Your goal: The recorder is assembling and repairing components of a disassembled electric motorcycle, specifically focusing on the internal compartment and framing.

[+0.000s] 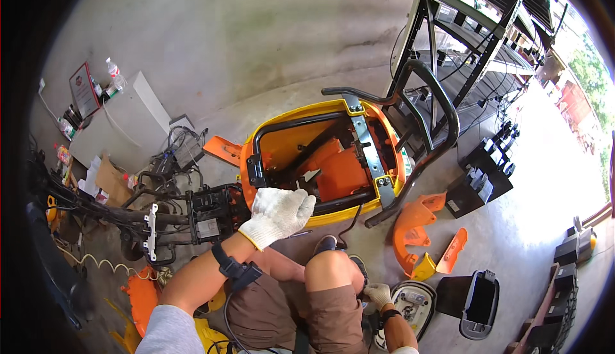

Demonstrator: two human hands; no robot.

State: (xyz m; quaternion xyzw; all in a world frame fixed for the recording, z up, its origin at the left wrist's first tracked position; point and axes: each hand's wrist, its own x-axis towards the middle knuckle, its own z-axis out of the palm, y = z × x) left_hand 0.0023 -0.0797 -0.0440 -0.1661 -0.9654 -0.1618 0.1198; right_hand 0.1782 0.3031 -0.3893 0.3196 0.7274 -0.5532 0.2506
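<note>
My left hand point(280, 214), in a white knit glove, is closed at the near edge of the yellow-and-orange scooter body point(343, 216). A small, thin piece shows by its fingertips, too small to name. The body is open on top, with a black tube frame point(301, 123) and a grey metal crossbar point(368, 152) bolted across it; orange panels show inside. My right hand point(378, 295), also gloved, is low beside my right knee, next to a pale oval part with a dark rim point(413, 306). Its fingers are curled, and what they hold, if anything, is hidden.
A black tube rack point(442, 107) sticks out at the body's right end. Orange plastic panels point(410, 232), a dark open bin point(480, 306) and black boxes point(471, 190) lie on the floor to the right. The scooter's black frame point(173, 219) stretches left. Metal shelving point(474, 40) stands behind.
</note>
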